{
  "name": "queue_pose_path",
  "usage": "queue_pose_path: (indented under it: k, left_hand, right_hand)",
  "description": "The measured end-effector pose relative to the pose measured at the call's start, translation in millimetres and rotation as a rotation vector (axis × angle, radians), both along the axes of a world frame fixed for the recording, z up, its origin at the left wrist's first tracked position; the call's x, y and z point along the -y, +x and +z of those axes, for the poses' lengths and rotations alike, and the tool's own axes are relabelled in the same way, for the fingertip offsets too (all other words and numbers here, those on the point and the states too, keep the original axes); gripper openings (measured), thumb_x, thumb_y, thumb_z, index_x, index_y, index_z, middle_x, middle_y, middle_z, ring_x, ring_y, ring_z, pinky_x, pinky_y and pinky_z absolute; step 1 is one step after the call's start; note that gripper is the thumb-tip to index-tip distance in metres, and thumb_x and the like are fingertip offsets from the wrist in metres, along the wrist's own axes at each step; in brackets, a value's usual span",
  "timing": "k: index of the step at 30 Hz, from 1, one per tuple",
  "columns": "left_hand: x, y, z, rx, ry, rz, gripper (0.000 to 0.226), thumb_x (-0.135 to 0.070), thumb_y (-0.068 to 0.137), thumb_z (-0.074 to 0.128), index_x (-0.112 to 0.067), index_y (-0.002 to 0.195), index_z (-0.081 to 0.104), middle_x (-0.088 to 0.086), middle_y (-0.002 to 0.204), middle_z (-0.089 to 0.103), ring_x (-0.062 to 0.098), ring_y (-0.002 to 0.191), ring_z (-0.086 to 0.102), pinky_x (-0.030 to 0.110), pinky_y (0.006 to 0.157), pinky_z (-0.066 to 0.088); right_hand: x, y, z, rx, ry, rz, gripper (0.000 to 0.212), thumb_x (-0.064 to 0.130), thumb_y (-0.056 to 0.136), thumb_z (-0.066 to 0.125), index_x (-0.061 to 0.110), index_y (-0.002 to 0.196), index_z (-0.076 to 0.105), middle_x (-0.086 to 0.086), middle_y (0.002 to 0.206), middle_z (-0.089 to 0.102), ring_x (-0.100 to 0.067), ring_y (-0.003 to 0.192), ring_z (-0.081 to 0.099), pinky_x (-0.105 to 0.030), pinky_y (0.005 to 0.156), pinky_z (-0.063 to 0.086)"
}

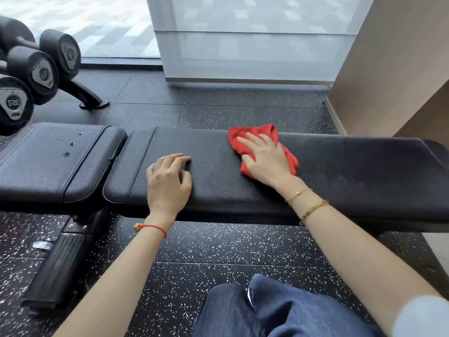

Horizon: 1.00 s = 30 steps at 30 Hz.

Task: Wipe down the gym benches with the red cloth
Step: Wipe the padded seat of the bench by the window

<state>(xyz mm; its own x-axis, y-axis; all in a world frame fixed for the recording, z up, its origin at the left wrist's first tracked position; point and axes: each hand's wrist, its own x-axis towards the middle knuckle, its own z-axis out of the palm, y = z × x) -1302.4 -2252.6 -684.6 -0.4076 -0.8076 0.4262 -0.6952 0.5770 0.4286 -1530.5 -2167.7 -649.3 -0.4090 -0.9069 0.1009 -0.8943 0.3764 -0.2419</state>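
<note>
Flat, right hand on red cloth, bench pad

— Red cloth on black pebbled-leather bench, at two o'clock?
— Yes; black floor flecked white, at six; blue denim, red wrist string, gold bracelets.

your right hand lies flat on the red cloth, pressing it onto the long black bench pad near its far edge. your left hand rests with fingers curled on the same pad, further left. the shorter seat pad (speckled with small marks) sits left, dumbbells beyond it.
</note>
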Motion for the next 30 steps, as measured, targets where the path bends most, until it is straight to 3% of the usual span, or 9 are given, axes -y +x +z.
queue_pose_path:
  k: [6,10,15,19,25,30]
  left_hand:
    - [3,1,-3,-0.014,-0.025,-0.004,0.033,-0.019,0.086,0.054,-0.021,0.115,0.069,-0.003,0.123,0.067,0.020,0.119,0.056,0.043,0.105,0.037]
    - [1,1,-2,-0.021,-0.022,-0.001,0.035,-0.021,0.086,0.051,-0.021,0.116,0.069,-0.003,0.123,0.067,0.020,0.119,0.056,0.043,0.105,0.037]
    - [0,1,-2,-0.011,-0.013,0.008,0.031,-0.016,0.087,0.057,-0.021,0.116,0.069,-0.003,0.124,0.067,0.020,0.120,0.056,0.043,0.106,0.037]
    - [0,0,0,-0.013,-0.016,0.006,0.031,-0.014,0.086,0.060,-0.021,0.115,0.070,-0.003,0.123,0.067,0.020,0.119,0.056,0.043,0.106,0.036]
    - [0,1,-1,-0.010,-0.009,0.003,0.032,-0.015,0.087,0.060,-0.020,0.117,0.069,-0.002,0.125,0.066,0.020,0.121,0.054,0.043,0.107,0.035]
    - [-2,1,0,-0.007,-0.007,0.007,0.032,-0.015,0.088,0.060,-0.019,0.117,0.069,-0.002,0.126,0.066,0.021,0.124,0.053,0.044,0.108,0.036]
  right_hand:
    - [-49,15,-3,0.005,-0.038,0.318,0.055,0.037,0.090,0.048,0.041,0.144,0.039,0.016,0.154,0.034,-0.016,0.144,0.026,-0.041,0.117,0.021]
    - [-56,-21,0,-0.017,-0.017,0.201,0.054,0.039,0.092,0.052,0.044,0.144,0.037,0.018,0.154,0.033,-0.014,0.144,0.026,-0.043,0.116,0.024]
    - [-9,-23,2,0.014,0.017,0.042,0.052,0.040,0.094,0.046,0.042,0.145,0.037,0.016,0.156,0.029,-0.018,0.144,0.024,-0.044,0.116,0.021]
    - [3,11,0,0.007,0.015,0.153,0.054,0.038,0.093,0.046,0.041,0.146,0.035,0.015,0.157,0.028,-0.018,0.145,0.022,-0.045,0.117,0.018]
    - [-46,6,-2,0.030,-0.034,0.352,0.055,0.036,0.091,0.050,0.044,0.144,0.037,0.021,0.153,0.032,-0.013,0.144,0.026,-0.042,0.116,0.024]
    - [-23,-30,1,0.038,-0.016,0.077,0.051,0.038,0.093,0.049,0.045,0.143,0.039,0.018,0.155,0.032,-0.016,0.144,0.026,-0.046,0.115,0.024]
